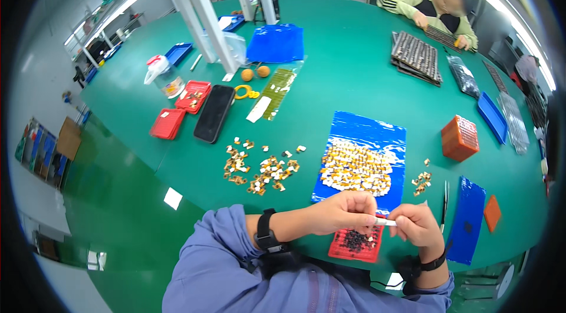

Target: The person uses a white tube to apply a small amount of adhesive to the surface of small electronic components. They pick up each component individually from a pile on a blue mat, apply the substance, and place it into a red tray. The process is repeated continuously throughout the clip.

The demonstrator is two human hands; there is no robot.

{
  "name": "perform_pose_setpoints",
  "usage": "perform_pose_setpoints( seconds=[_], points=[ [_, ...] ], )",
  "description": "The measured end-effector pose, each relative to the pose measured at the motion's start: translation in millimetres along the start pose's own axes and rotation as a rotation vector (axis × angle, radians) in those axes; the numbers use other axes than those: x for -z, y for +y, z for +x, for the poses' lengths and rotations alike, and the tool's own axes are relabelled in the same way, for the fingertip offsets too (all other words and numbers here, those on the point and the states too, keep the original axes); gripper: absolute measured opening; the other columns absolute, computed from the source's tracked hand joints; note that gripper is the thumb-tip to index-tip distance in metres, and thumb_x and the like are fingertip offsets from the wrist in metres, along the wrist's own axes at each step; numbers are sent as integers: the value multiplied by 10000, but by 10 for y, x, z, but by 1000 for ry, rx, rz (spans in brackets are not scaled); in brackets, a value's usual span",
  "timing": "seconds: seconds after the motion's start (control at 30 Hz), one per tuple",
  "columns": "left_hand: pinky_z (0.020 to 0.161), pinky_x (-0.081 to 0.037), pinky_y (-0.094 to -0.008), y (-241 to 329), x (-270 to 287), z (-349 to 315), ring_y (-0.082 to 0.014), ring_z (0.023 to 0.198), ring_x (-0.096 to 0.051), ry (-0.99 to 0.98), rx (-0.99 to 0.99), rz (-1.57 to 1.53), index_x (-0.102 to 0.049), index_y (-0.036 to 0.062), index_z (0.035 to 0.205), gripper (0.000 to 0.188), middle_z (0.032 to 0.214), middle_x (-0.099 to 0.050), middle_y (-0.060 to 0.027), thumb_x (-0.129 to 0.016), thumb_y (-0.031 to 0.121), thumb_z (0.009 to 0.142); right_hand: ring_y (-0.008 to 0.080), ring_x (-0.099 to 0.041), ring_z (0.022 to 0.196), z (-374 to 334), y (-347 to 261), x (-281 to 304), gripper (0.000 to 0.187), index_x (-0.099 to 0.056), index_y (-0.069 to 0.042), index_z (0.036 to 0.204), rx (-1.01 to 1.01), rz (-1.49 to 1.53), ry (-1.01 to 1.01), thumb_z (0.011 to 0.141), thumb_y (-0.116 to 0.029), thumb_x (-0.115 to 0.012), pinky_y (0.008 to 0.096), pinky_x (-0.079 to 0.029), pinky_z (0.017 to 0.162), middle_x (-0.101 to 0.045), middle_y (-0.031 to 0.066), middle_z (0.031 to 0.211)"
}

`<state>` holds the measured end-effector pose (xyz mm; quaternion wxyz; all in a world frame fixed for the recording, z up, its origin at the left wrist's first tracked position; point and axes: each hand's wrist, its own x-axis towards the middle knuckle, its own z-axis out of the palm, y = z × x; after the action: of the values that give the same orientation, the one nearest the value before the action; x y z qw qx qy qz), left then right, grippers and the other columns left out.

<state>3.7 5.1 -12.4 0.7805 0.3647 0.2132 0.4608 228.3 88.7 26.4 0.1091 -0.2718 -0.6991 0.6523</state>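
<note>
My left hand (345,211) and my right hand (417,226) meet over the near edge of the table, fingers pinched. Between their fingertips is a short white strip or tube (385,222), too small to make out exactly. Beneath them sits a red tray (337,248), partly hidden by my hands, with many tiny black pieces (355,241) in it. Just beyond lies a blue sheet (396,136) bearing packed rows of small white-and-amber parts (356,165). Loose parts of like look (271,173) are scattered to its left, with a smaller heap (422,182) on its right.
On the green table (336,71), an orange-red block stack (460,139), tweezers (445,204) and a blue strip (467,218) lie right. A black phone (214,114), red boxes (168,123) and a plastic jar (165,77) stand left. Another person (439,9) handles dark trays (416,55) far right.
</note>
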Motion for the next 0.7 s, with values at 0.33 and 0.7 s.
perform_pose_setpoints(
  seconds=[0.33, 0.7],
  points=[
    [703, -493, -233, 10, 36, 4, -106, 764, -604, -33, 21, 5, -528, 24, 926, 81, 824, -610, -57, -584, 75, 896, 34, -486, 547, 22, 26, 26, 86, -616, -12, 857, 170, -143, -12, 837, -82, -663, 189, -368, 476, -593, 0, 662],
    [738, -534, -260, 43, 21, -9, -132, 802, -638, -68, 67, 48, -519, 12, 923, 93, 842, -628, -82, -574, 84, 903, 47, -512, 548, 15, -70, -36, 92, -617, -18, 792, 167, -39, 13, 838, -81, -666, 197, -374, 472, -594, -2, 654]
  ],
)
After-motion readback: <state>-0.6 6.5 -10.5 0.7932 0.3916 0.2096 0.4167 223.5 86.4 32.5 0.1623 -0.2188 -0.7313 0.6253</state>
